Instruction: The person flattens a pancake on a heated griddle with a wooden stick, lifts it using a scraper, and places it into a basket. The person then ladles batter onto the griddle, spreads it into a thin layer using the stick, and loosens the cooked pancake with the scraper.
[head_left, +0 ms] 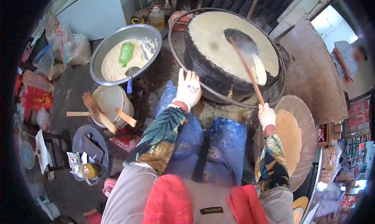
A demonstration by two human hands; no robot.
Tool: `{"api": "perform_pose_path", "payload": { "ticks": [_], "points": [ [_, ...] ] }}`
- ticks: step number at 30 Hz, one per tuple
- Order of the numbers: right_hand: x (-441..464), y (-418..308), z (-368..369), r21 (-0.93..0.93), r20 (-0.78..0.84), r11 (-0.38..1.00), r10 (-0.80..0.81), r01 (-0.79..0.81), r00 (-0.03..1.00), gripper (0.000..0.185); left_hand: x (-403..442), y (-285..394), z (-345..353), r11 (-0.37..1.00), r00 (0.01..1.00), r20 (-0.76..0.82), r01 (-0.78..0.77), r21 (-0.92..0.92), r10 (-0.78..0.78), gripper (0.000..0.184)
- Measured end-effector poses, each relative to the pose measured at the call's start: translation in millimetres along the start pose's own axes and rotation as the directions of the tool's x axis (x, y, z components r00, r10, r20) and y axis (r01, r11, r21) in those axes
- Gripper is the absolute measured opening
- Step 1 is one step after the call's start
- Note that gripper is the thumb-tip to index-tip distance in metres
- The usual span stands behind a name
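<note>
Left hand point(189, 90) is touching hoop point(172, 44) edge, center, can't tell grip; right hand point(266, 116) is wrapping stick point(247, 70); stick is crossing griddle point(244, 39), upper right; gap is separating hoop, bowl point(108, 47).

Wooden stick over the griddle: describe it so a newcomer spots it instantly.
Find the big round griddle at upper right, spread with a pale layer. A long, thin, brown wooden stick slants across it, its near end in the gloved right hand. Unlike the curved grey hoop around the griddle, it is straight.
</note>
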State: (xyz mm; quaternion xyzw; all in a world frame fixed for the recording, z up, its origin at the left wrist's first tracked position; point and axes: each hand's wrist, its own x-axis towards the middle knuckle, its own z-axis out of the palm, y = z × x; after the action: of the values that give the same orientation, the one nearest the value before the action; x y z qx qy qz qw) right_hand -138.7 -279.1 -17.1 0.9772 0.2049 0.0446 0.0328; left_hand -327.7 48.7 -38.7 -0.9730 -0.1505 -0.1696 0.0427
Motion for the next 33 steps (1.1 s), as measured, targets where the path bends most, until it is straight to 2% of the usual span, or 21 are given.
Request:
{"api": "perform_pose_path", "payload": {
  "ticks": [2,4,7,8,11,14,15,16,18,19,20,21,22,24,25,26,27,28,30,31,33],
  "points": [
    [8,21,9,0.044,-0.030,0.994,0.098,-0.097,0.995,0.036,4,-9,3,0.999,0.999,-0.025,0.032,0.009,-0.032,0.055],
    [17,28,12,0.041,-0.150,0.998,0.044,-0.038,0.988,0.033,7,-16,2,0.998,0.999,-0.014,0.033,0.051,-0.032,0.057],
    [0,-2,-24,0.086,0.003,0.994,0.067,-0.067,0.998,0.036,13,-26,-2,0.997,0.997,0.002,0.080,0.016,-0.080,0.054],
    [-8,-10,-29,0.020,0.090,0.996,0.086,-0.089,0.992,0.036,16,-31,2,0.994,0.994,0.021,0.102,0.037,-0.103,0.054],
    [4,9,-4,0.059,0.040,0.991,0.114,-0.117,0.993,0.037,19,-49,6,0.990,0.990,0.020,0.139,-0.014,-0.139,0.054],
    [14,14,-7,0.105,0.003,0.991,0.083,-0.083,0.997,0.037,28,-53,1,0.987,0.991,0.017,0.130,0.095,-0.132,0.051],
    [-4,-2,-35,0.180,-0.046,0.982,0.071,-0.061,0.996,0.037,28,-39,-20,0.997,0.998,0.020,0.065,0.032,-0.065,0.050],
    [-8,-8,-34,0.143,-0.016,0.988,0.063,-0.060,0.998,0.037,21,-17,-39,0.999,1.000,0.018,-0.011,-0.032,0.012,0.049],
    [-18,-12,-27,0.179,0.139,0.983,0.001,-0.026,0.990,0.039,14,28,-29,0.965,0.962,-0.171,-0.235,-0.118,0.213,0.048],
    [-16,-9,-21,0.246,0.089,0.967,0.046,-0.067,0.995,0.039,8,54,-36,0.928,0.935,-0.214,-0.322,-0.186,0.281,0.046],
    [0,1,-6,0.245,0.083,0.961,0.111,-0.129,0.990,0.037,5,75,-30,0.891,0.917,-0.207,-0.385,-0.242,0.340,0.046],
    [-5,-4,-39,0.254,0.053,0.964,0.070,-0.081,0.996,0.035,2,94,-28,0.872,0.926,-0.091,-0.376,-0.312,0.367,0.050],
    [19,11,13,0.205,-0.060,0.978,-0.022,0.034,0.998,0.032,-6,104,-9,0.864,0.905,-0.134,-0.426,-0.268,0.405,0.056],
    [11,-6,-6,0.210,-0.075,0.974,-0.064,0.079,0.995,0.032,-9,113,-22,0.919,0.927,-0.026,-0.374,-0.122,0.374,0.066],
    [-9,-16,-34,0.248,-0.009,0.968,-0.034,0.036,0.999,0.033,-10,110,-21,0.927,0.928,-0.015,-0.372,-0.055,0.371,0.067],
    [-24,-27,-57,0.283,0.058,0.959,-0.019,0.002,0.998,0.034,-7,106,-22,0.932,0.934,0.040,-0.351,-0.093,0.355,0.066],
    [-31,-26,-56,0.243,0.171,0.970,-0.071,0.028,0.983,0.036,-5,101,-18,0.931,0.931,0.047,-0.359,-0.065,0.362,0.064],
    [-24,-17,-29,0.261,0.189,0.965,-0.036,-0.015,0.981,0.037,-7,94,-13,0.928,0.926,0.064,-0.371,-0.039,0.373,0.063],
    [-12,-11,-32,0.266,0.082,0.963,0.026,-0.047,0.996,0.037,-8,88,-5,0.928,0.927,0.052,-0.372,0.020,0.371,0.061],
    [-8,-9,-30,0.342,0.085,0.930,0.113,-0.135,0.990,0.036,-5,85,-1,0.933,0.930,0.107,-0.358,0.034,0.352,0.060],
    [-6,-18,-45,0.386,0.066,0.915,0.100,-0.117,0.993,0.035,-2,80,-17,0.944,0.931,0.161,-0.330,-0.009,0.327,0.055]
  ]
}}
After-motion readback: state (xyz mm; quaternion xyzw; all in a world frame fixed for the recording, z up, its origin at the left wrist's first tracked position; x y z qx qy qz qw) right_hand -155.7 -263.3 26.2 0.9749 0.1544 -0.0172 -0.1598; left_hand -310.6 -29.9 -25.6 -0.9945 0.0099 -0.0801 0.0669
